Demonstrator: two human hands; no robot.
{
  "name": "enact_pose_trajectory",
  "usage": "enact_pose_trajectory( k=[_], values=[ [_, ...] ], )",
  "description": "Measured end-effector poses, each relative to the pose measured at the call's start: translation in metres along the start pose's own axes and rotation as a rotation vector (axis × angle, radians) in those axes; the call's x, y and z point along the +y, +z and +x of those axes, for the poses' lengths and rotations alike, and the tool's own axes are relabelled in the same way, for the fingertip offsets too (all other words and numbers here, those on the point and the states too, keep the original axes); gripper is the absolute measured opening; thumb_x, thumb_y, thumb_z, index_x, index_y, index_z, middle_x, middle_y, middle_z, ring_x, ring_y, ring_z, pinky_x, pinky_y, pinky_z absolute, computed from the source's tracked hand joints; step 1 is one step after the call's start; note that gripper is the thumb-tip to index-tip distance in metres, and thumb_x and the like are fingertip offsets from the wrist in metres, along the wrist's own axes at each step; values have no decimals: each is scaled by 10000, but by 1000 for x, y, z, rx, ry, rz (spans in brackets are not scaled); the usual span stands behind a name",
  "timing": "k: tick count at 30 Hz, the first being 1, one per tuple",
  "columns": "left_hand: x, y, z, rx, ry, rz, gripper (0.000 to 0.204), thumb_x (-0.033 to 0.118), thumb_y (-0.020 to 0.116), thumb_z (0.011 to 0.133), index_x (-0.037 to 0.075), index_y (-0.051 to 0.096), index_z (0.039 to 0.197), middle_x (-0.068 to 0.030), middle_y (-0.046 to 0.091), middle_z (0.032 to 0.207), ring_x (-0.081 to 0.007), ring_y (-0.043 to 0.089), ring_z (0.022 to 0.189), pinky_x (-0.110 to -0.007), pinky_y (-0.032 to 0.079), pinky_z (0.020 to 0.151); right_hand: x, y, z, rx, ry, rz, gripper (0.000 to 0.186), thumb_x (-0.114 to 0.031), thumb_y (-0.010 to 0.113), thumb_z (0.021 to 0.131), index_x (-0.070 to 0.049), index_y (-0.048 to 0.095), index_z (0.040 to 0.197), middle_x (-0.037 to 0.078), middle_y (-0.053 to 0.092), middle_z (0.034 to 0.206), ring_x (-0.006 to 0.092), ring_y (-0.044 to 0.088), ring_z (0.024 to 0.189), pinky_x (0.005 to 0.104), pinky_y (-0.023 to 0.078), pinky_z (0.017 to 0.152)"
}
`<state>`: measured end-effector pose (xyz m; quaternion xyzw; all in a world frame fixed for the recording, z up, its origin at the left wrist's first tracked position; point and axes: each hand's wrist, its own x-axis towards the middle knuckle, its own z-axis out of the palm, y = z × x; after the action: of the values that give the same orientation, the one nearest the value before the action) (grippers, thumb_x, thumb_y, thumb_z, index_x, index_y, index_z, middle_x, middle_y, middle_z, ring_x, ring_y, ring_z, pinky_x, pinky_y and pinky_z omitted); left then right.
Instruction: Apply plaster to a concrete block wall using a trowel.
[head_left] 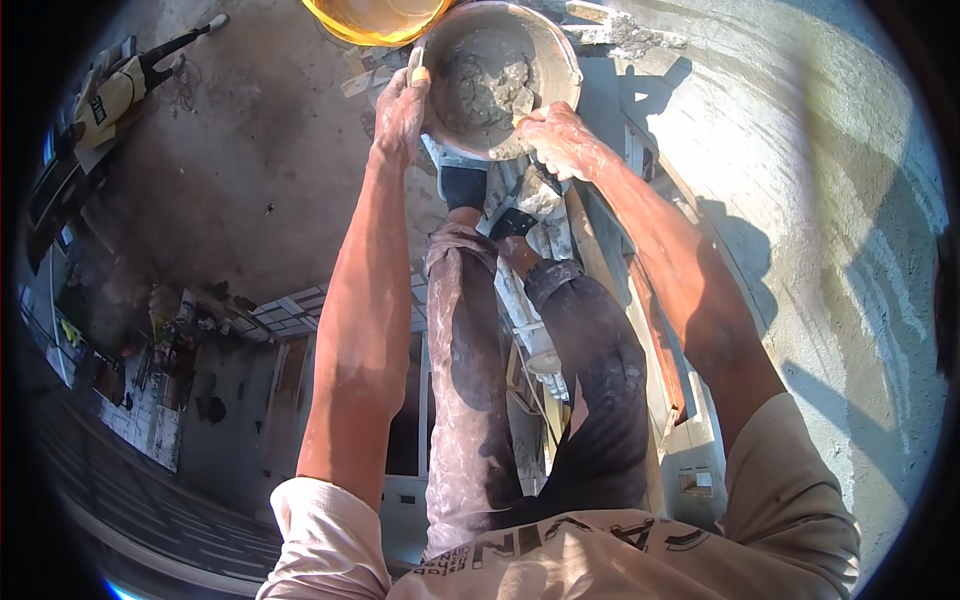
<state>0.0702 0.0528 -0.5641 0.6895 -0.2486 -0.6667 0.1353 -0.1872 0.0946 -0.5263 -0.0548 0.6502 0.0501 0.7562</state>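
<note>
The left hand (402, 112) is at the left rim of a round grey bucket (568, 50), fingers folded in and closed on a pale narrow piece (415, 60) standing along that rim; a small yellow-orange patch shows at the thumb. The right hand (562, 140) is at the bucket's near right rim, fingers curled together, a small yellow spot at their tips; whether they pinch the rim or a handle cannot be told. The bucket sits beyond the feet, at the top centre of the view, and contains wet grey mortar (487, 85), lumpy and heaped toward the right, with smears on the inner wall. A yellow bucket (385, 38), cut by the upper edge, is just beside it on the left. Dark trousers (470, 370) bear pale stains and are rolled at the ankles. A reddish-brown timber (655, 340) lies to the right of the legs. A grey plastered surface (850, 250), partly shaded, occupies the right side. At upper left, well apart, is another person (112, 108) in a light top and dark legwear.
</note>
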Motion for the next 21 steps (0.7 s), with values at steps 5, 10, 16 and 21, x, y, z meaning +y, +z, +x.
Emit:
enact_pose_trajectory(
  k=[5, 10, 16, 21],
  values=[
    [5, 0, -15, 11, -17, -8, 530, 471, 615, 1040, 197, 580, 1492, -69, 592, 1448, -271, 564, 1264, -534, 491, 1000, -21, 39, -45, 99, -222, -454, 347, -326, 647, 988, -9, 722, 1105, 77, 626, 670, 196, 601, 521, 357, 488, 479],
    [5, -28, -13, 46, -49, 11, 497, 419, 629, 1039, 173, 597, 1469, -66, 599, 1421, -270, 553, 1290, -538, 490, 1025, -87, 10, -39, 243, -685, -1359, 395, -360, 690, 908, -13, 735, 1091, 223, 745, 1073, 387, 715, 1090, 493, 550, 974],
    [10, 17, -4, 0, -20, -49, 429, 336, 602, 1042, 165, 606, 1436, -65, 621, 1380, -245, 587, 1243, -524, 505, 1021, -23, 13, 24, 357, -874, -1505, 158, -247, 704, 866, -121, 634, 930, 82, 681, 874, 300, 706, 875, 416, 552, 760],
    [6, -23, -15, 104, -95, -181, 371, 262, 642, 1044, 18, 674, 1322, -26, 681, 1167, -147, 598, 1071, -310, 475, 981, -34, 22, -31, 357, -1359, -1505, 112, -221, 707, 865, -143, 701, 945, 22, 708, 933, 239, 716, 959, 384, 512, 804]
  ],
)
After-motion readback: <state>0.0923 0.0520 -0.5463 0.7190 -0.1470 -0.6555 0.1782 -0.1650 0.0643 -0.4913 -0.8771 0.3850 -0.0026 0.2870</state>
